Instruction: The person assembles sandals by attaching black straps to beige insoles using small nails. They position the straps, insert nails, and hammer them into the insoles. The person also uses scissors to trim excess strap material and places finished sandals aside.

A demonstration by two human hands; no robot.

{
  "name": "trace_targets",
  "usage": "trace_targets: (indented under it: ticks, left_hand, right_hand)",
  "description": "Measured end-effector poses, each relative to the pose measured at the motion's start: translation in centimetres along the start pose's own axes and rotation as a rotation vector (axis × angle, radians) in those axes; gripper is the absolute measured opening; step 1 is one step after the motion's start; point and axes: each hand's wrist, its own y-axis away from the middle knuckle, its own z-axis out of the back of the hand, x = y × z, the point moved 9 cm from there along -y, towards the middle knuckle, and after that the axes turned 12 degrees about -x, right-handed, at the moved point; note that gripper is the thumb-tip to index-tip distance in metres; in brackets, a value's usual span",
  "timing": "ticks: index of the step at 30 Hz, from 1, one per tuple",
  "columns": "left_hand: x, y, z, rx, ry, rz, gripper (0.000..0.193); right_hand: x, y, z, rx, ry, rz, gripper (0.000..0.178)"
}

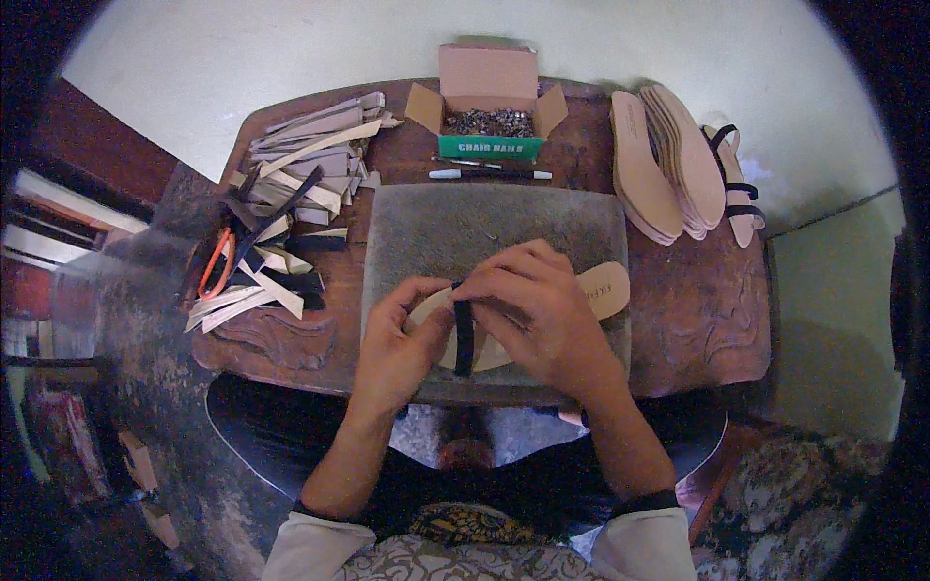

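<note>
A beige sandal insole [605, 291] lies on a grey mat [426, 228] at the middle of the table. Across its front part runs a black strap [464, 337]. My left hand [399, 331] pinches the far end of that strap from the left, near the insole's edge. From the right, my right hand [539, 315] meets it at the same end with its fingers closed on the strap. Between the two hands the strap's near part shows, while most of the insole's middle is hidden by my right hand.
Beyond the mat lie pens [489, 175] and an open green box of small nails [489, 123]. To the left are piled strips [334, 145] and orange-handled scissors [215, 266]. Stacked insoles [644, 174] and a strapped sandal [742, 189] sit at the far right of the wooden table [678, 329].
</note>
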Motion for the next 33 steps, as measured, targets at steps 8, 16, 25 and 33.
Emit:
trace_targets:
  ticks: [8, 16, 25, 33]
  left_hand:
    - [0.1, -0.3, 0.7, -0.021, -0.055, -0.050, 0.024]
    - [-0.2, -0.5, 0.2, -0.016, -0.005, -0.016, 0.027]
    - [-0.3, -0.4, 0.4, -0.020, -0.017, -0.060, 0.017]
    - [-0.7, -0.5, 0.3, 0.003, -0.122, -0.042, 0.021]
  right_hand:
    - [-1.9, 0.0, 3.0, 0.047, 0.155, -0.205, 0.044]
    - [-2.7, 2.2, 2.1, 0.298, 0.284, -0.176, 0.065]
    - [-1.6, 2.3, 2.4, 0.276, 0.303, -0.117, 0.064]
    - [-1.5, 2.5, 2.4, 0.301, 0.304, -0.136, 0.065]
